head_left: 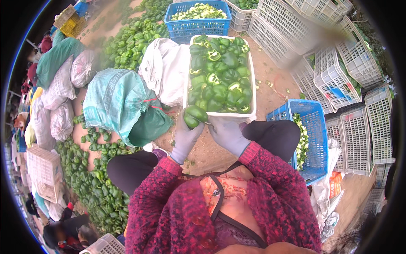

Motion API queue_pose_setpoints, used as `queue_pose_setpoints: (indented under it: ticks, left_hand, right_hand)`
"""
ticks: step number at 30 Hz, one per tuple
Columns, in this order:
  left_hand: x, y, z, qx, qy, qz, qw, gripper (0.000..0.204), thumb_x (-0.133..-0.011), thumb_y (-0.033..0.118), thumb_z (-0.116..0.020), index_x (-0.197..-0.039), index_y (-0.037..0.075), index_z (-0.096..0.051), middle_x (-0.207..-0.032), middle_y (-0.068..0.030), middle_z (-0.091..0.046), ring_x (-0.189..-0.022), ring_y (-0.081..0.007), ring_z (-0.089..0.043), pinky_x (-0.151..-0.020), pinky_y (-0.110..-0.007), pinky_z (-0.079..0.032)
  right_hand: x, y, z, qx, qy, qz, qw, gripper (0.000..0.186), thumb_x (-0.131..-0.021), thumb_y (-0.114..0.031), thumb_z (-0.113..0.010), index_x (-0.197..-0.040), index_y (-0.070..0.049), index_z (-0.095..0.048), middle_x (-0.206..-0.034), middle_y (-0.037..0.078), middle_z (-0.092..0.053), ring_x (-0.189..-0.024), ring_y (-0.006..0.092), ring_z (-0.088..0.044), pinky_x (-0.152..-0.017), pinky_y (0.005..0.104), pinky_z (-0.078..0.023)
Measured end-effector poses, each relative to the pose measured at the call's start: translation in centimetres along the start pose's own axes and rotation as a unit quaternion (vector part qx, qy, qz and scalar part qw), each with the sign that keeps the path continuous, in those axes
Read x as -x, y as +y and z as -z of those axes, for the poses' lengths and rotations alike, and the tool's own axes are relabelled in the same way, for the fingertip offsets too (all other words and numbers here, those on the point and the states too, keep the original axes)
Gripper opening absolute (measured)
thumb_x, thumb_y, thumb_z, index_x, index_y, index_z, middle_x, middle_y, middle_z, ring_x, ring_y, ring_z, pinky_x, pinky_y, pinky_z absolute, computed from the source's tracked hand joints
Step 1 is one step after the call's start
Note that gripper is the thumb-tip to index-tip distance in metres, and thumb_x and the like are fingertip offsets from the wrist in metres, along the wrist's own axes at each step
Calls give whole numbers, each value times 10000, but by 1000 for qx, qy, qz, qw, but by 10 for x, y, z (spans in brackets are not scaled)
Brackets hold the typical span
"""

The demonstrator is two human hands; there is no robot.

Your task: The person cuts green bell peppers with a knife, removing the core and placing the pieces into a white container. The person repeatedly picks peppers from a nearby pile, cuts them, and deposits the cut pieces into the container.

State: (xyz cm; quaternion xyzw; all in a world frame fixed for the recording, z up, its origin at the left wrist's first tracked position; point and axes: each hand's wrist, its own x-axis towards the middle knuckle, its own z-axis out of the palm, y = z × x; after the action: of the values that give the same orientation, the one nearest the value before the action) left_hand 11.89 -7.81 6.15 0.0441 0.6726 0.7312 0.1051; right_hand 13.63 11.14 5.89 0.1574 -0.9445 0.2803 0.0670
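Note:
My left hand (186, 139), in a pale grey glove, grips a whole green bell pepper (195, 116) in front of my knees. Close against the pepper's right side is my gloved right hand (229, 134), its fingers closed. A thin dark piece shows between its fingertips and the pepper; whether it is the stem or a small tool I cannot make out. Just beyond both hands stands a white crate (253, 91) filled with green peppers, several of them cut open with pale insides showing.
Right of my knee, a blue basket (317, 139) holds pale pepper cores. Another blue basket (198, 28) of trimmings stands beyond the white crate. Left lie a green sack (118, 101), a white sack (163, 70) and heaped peppers (95, 182). Stacked white crates (275, 36) line the right.

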Motion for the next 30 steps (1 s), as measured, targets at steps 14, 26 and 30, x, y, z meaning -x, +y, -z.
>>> queue_pose_setpoints:
  ticks: [14, 26, 30]
  left_hand:
    - [-3, -27, -1, 208, -47, 99, 972, 405, -1009, 212, -578, -1356, 7, -532, -1192, -108, -655, -973, -182, -680, -868, -334, -591]
    - [0, -20, -15, 72, -280, 233, 928, 495, -926, 321, -579, -1309, 7, -590, -1038, -93, -683, -844, -170, -664, -763, -305, -571]
    - [-10, -30, -25, 245, -224, 258, 907, 497, -935, 321, -576, -1327, 16, -572, -1116, -122, -687, -886, -223, -676, -811, -343, -571]
  right_hand:
    - [16, 17, 15, -52, -101, -73, 991, 445, -917, -273, -706, -1306, -90, -593, -1038, 197, -708, -939, 400, -699, -798, 481, -554]
    - [25, 34, 41, -358, -125, -67, 923, 830, -815, -276, -848, -1514, -59, -456, -1268, 139, -677, -1089, 232, -685, -945, 347, -539]
    - [22, 48, 41, -468, -151, -225, 841, 669, -857, -216, -778, -1443, -34, -513, -1166, 105, -682, -771, 127, -662, -689, 234, -527]
